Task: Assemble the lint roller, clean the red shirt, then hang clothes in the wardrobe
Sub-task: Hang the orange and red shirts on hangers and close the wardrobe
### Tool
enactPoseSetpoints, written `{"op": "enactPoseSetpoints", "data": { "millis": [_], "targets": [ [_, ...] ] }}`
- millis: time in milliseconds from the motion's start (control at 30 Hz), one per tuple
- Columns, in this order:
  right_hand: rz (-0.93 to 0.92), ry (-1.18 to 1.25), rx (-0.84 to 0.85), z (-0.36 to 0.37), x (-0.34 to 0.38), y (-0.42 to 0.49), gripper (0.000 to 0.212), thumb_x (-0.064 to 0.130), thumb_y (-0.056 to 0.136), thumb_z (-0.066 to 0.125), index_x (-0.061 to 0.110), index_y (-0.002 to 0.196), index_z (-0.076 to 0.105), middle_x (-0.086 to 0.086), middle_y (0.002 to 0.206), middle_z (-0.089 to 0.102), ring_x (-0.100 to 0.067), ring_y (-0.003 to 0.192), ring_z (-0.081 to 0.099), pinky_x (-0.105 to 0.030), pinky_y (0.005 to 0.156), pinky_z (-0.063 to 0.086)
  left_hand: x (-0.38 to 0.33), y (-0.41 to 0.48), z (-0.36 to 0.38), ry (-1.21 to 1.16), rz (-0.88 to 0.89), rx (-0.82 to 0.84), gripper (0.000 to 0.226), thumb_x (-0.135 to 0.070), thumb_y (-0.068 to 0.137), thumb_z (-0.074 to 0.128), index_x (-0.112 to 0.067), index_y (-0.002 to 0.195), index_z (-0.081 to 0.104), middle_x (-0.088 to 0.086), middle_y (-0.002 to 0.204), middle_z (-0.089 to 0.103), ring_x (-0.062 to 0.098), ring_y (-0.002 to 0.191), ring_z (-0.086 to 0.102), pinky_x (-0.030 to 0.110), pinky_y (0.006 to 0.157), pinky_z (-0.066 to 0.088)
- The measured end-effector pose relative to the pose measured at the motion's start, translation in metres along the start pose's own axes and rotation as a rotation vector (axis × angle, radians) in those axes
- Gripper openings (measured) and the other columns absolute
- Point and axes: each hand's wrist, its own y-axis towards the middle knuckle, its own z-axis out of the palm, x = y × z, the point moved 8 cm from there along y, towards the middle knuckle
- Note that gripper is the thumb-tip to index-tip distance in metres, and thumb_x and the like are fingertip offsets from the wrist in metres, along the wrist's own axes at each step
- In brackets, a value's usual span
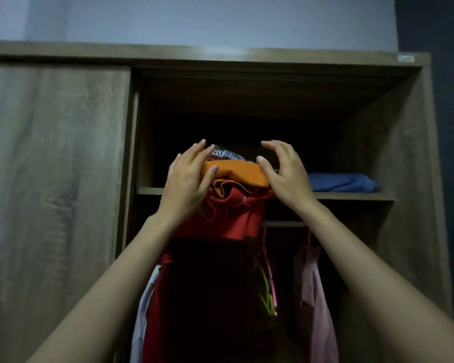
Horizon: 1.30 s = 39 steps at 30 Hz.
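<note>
Reaching up, left hand and right hand flank folded pile at wardrobe shelf edge, fingers spread, resting on orange garment, not clamped. Red shirt droops beneath. Best: press both sides evenly, slide stack back.

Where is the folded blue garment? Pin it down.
In the head view, the blue garment lies on the wardrobe's upper shelf, on the right, just beyond the right hand.
</note>
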Motion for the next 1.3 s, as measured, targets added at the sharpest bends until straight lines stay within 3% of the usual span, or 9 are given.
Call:
{"op": "enactPoseSetpoints", "data": {
  "millis": [167,300,433,533,633,833,933,1100,1300],
  "targets": [
    [0.069,-0.104,0.157,0.044,-0.008,0.027,0.052,0.049,0.097,0.036,0.026,0.144,0.034,-0.002,0.152,0.031,-0.02,0.14,0.028,-0.044,0.109,0.024,0.036,0.044,0.022,0.041,-0.111,0.168,0.053,-0.033,0.1,0.046,-0.013,0.147,0.036,0.01,0.154,0.032,0.021,0.143,0.028,0.038,0.117,0.024],
    [0.089,-0.169,0.236,0.069,-0.011,0.034,0.058,0.053,0.097,0.028,0.024,0.147,0.028,-0.004,0.154,0.029,-0.022,0.141,0.026,-0.045,0.111,0.022,0.039,0.066,0.045,0.071,-0.08,0.343,0.058,-0.034,0.097,0.052,-0.01,0.147,0.034,0.011,0.152,0.036,0.022,0.141,0.032,0.031,0.115,0.025],
    [0.099,-0.255,0.23,0.077,-0.015,0.026,0.065,0.056,0.096,0.026,0.019,0.149,0.022,-0.003,0.155,0.026,-0.019,0.143,0.021,-0.045,0.115,0.015,0.042,0.077,0.059,0.119,-0.01,0.474,0.071,-0.033,0.088,0.067,-0.016,0.148,0.033,0.013,0.152,0.034,0.025,0.142,0.031,0.033,0.116,0.026],
    [0.083,-0.303,0.193,0.079,-0.018,0.015,0.073,0.06,0.094,0.027,0.016,0.15,0.015,-0.003,0.157,0.022,-0.017,0.145,0.016,-0.043,0.116,0.009,0.044,0.078,0.066,0.139,0.028,0.531,0.075,-0.032,0.084,0.071,-0.018,0.148,0.034,0.009,0.152,0.036,0.023,0.14,0.033,0.027,0.114,0.025],
    [0.08,-0.302,0.166,0.079,-0.019,0.013,0.077,0.062,0.093,0.029,0.015,0.151,0.009,-0.002,0.158,0.017,-0.016,0.146,0.012,-0.042,0.117,0.006,0.041,0.084,0.067,0.159,0.053,0.502,0.07,-0.029,0.083,0.072,-0.019,0.144,0.041,0.007,0.146,0.045,0.022,0.135,0.041,0.027,0.109,0.031],
    [0.059,-0.31,0.169,0.079,-0.019,0.011,0.079,0.063,0.092,0.027,0.014,0.151,0.007,-0.001,0.159,0.014,-0.014,0.146,0.009,-0.04,0.117,0.004,0.035,0.086,0.076,0.291,0.052,0.442,0.054,-0.022,0.084,0.066,-0.03,0.136,0.052,0.001,0.139,0.052,0.026,0.125,0.051,0.046,0.096,0.048],
    [0.098,-0.295,0.199,0.077,-0.019,0.017,0.083,0.063,0.091,0.033,0.013,0.151,0.005,-0.002,0.159,0.011,-0.015,0.146,0.008,-0.041,0.118,0.005,0.032,0.084,0.074,0.337,0.039,0.372,0.046,-0.02,0.087,0.06,-0.029,0.132,0.056,-0.002,0.134,0.058,0.025,0.121,0.055,0.043,0.091,0.05],
    [0.15,-0.36,0.197,0.066,-0.017,0.038,0.09,0.066,0.087,0.04,0.012,0.151,0.005,-0.004,0.159,0.01,-0.016,0.146,0.008,-0.046,0.118,0.008,0.017,0.081,0.053,0.212,0.029,0.185,0.044,-0.019,0.085,0.058,-0.032,0.127,0.058,-0.006,0.13,0.061,0.027,0.113,0.061,0.043,0.087,0.052],
    [0.223,-0.426,0.13,0.057,-0.022,0.053,0.084,0.045,0.084,0.06,0.017,0.149,0.015,-0.009,0.155,0.023,-0.024,0.144,0.018,-0.055,0.114,0.011,0.007,0.07,0.037,0.186,0.026,0.074,0.041,-0.028,0.091,0.057,-0.038,0.131,0.054,-0.013,0.136,0.056,0.019,0.119,0.058,0.036,0.085,0.05]
  ]
}}
